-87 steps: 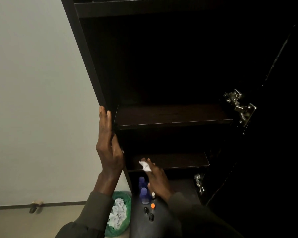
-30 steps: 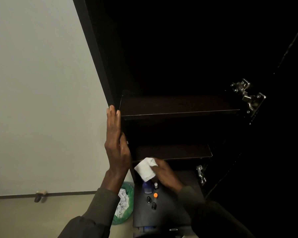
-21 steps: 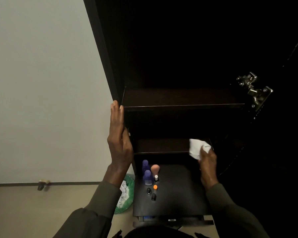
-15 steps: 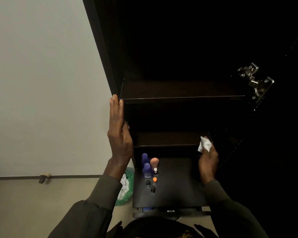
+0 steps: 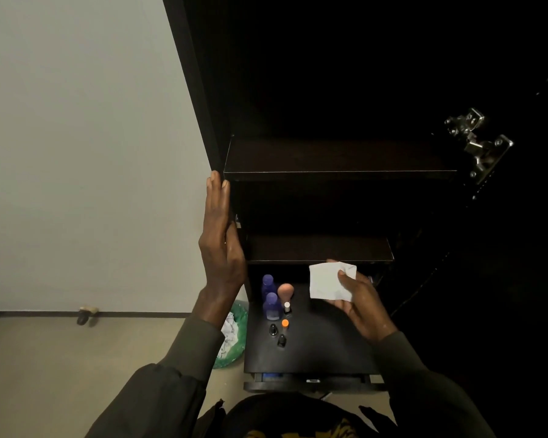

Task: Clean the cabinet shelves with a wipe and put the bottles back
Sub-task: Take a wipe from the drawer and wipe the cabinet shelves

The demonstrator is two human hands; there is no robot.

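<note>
A: At the lower shelf (image 5: 318, 248), the right hand (image 5: 359, 303) has pulled back from the far right end, where it was half a second ago, and now holds the white wipe (image 5: 329, 284) out in front, thumb pinching it against the fingers, opened flat toward the camera.

B: So that pass looks finished?

A: I'd judge so. The wipe is off the wood and hovering over the dark base surface (image 5: 323, 343), as if being checked or refolded. The upper shelf (image 5: 339, 159) is bare too.

B: And the left hand (image 5: 220, 248)?

A: Hasn't budged. Flat, fingers straight, pressed against the cabinet side panel (image 5: 200, 90), grasping nothing.

B: Count the bottles for me.

A: All still down on the base, none back on a shelf. Two purple bottles (image 5: 271, 306), one peach-capped bottle (image 5: 286, 291), one small white-capped one (image 5: 287, 306), one orange-capped (image 5: 285, 323), and two little black ones (image 5: 273, 329). Seven in all, clustered at the left.

B: Shelves?

A: Two visible. Above them it's too dark to tell. A green bag (image 5: 234, 336) of crumpled paper sits on the floor by the cabinet.
</note>
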